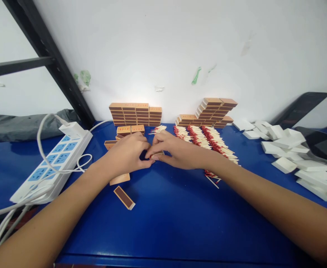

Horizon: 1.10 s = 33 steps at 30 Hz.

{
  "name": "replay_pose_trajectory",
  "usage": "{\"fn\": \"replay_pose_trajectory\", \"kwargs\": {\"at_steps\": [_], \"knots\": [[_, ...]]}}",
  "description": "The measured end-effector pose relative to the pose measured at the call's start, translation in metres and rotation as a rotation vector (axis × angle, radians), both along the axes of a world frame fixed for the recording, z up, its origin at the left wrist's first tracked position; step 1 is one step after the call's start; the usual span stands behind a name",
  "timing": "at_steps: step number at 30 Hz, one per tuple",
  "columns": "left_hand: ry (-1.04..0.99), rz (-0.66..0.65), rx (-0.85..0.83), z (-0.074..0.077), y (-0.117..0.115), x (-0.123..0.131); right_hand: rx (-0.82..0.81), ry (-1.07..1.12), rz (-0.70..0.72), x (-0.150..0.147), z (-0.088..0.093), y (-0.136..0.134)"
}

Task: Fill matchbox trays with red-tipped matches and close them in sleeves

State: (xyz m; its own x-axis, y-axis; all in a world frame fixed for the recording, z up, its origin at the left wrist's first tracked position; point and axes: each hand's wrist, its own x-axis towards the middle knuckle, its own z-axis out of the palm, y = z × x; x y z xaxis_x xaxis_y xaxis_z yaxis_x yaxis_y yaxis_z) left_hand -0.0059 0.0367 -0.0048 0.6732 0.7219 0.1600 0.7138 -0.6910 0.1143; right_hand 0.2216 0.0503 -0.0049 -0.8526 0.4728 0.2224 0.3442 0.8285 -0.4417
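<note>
My left hand [128, 152] and my right hand [174, 150] meet at the middle of the blue table [169, 219], fingers curled and pinched together around a small bundle of red-tipped matches [155, 155]. Whether a tray lies under the bundle is hidden by my fingers. A long heap of loose matches [208, 139] lies just right of my right hand. Two closed matchboxes [124, 197] lie near my left wrist. Stacked orange matchboxes [135, 114] stand against the wall behind my hands.
A second matchbox stack [210, 111] stands back right. White inner trays [294, 156] are piled at the right. A white power strip [51, 163] with cables lies on the left. A black metal frame [54, 63] and grey cloth [21, 126] sit at back left.
</note>
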Motion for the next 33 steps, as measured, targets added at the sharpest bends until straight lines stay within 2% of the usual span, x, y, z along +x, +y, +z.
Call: {"fn": "replay_pose_trajectory", "kwargs": {"at_steps": [12,24,33], "knots": [[-0.026,-0.009,-0.027,0.000,0.000,-0.001,0.006,0.023,-0.014,0.005,-0.002,0.008],[-0.011,0.007,-0.020,0.002,-0.003,0.001,0.090,-0.037,-0.031,0.014,0.007,0.013],[-0.010,0.013,-0.016,0.003,-0.003,0.001,0.106,-0.049,-0.113,0.016,0.005,0.014]]}}
